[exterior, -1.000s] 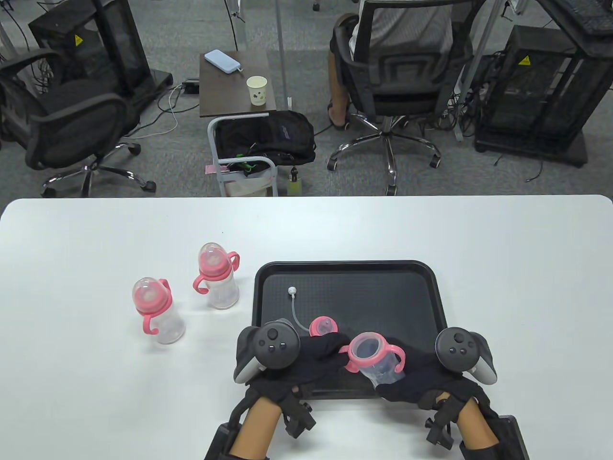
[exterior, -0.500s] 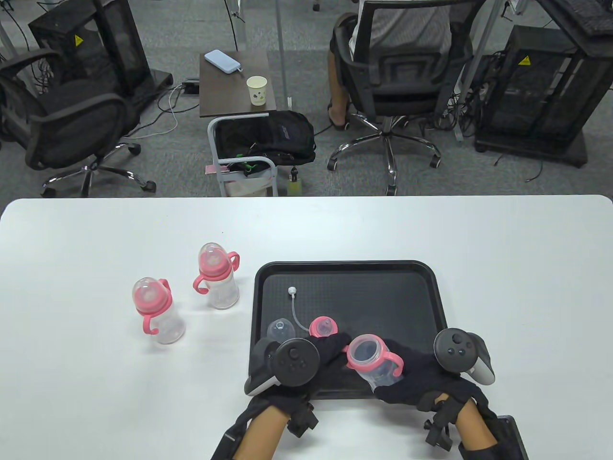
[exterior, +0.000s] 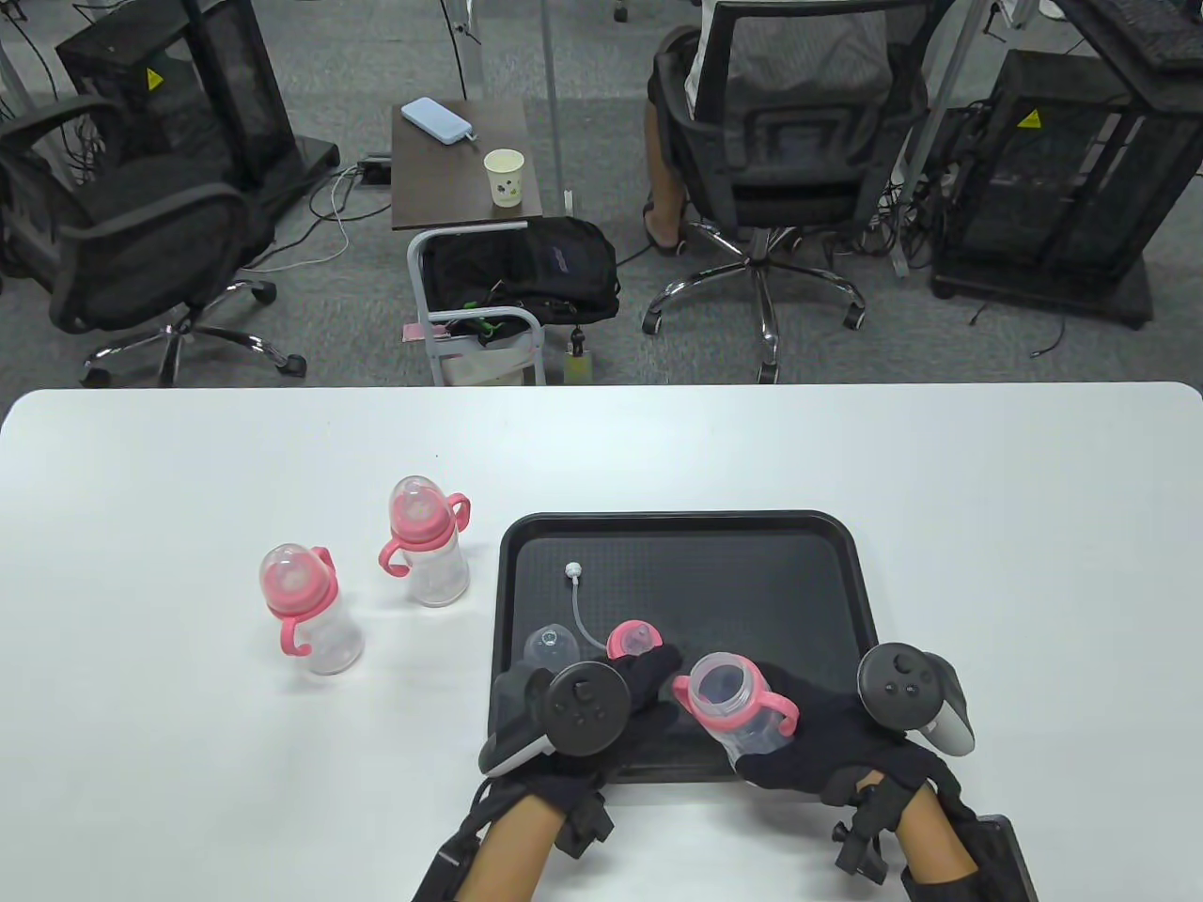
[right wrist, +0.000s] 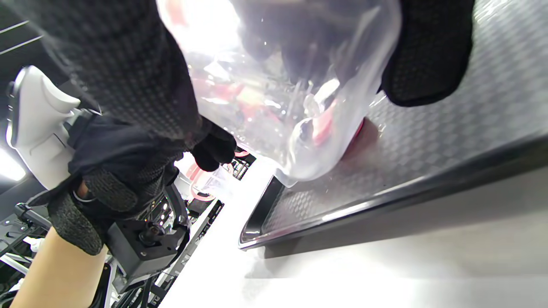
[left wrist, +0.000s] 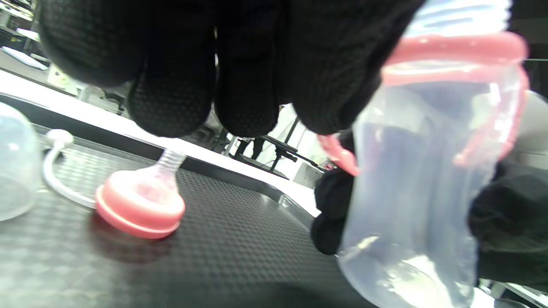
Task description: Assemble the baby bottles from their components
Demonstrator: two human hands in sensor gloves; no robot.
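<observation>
My right hand (exterior: 808, 728) grips a clear bottle body (exterior: 738, 709) with a pink handle ring and holds it tilted, mouth open, over the near edge of the black tray (exterior: 677, 545). It also shows in the left wrist view (left wrist: 428, 192) and the right wrist view (right wrist: 291, 85). My left hand (exterior: 658, 672) is empty, with its fingers (left wrist: 248, 85) just above a pink nipple collar (exterior: 634, 642) that stands on the tray (left wrist: 141, 201). A clear dome cap (exterior: 550, 646) and a straw with a white ball end (exterior: 573, 569) lie beside the collar.
Two assembled bottles with pink handles stand on the white table (exterior: 987, 526) left of the tray, one nearer (exterior: 310, 611) and one farther (exterior: 428, 554). The tray's far half is bare. Chairs and a small side table stand beyond the table's far edge.
My left hand has moved right and toward me, uncovering the dome cap. Its fingers have left the bottle's ring and now hover by the nipple collar. The bottle shifted slightly.
</observation>
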